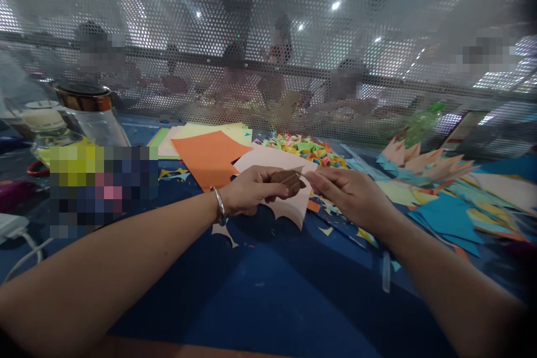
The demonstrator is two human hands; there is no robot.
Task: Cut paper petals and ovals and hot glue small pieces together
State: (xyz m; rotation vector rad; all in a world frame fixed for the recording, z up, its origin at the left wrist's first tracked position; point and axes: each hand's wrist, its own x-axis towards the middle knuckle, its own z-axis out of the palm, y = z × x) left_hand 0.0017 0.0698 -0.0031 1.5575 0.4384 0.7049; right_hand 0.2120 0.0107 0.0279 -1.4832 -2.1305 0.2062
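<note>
My left hand [251, 190], with a silver bracelet on its wrist, is closed on a small folded brown paper piece [287, 180] held just above the blue table [260, 291]. Facing it, my right hand [348, 193] has its fingers pinched together at the right tip of that brown piece. Both hands hover over a pale pink sheet [289, 201] with a cut, jagged lower edge. An orange sheet [210, 156] lies just behind my left hand.
Yellow and green sheets [197, 134] sit behind the orange one, beside a heap of small coloured scraps [308, 148]. Cut blue, peach and yellow shapes [440, 190] cover the right side. Glass jars [90, 112] stand at left. A perforated screen [268, 67] with people behind it closes the back.
</note>
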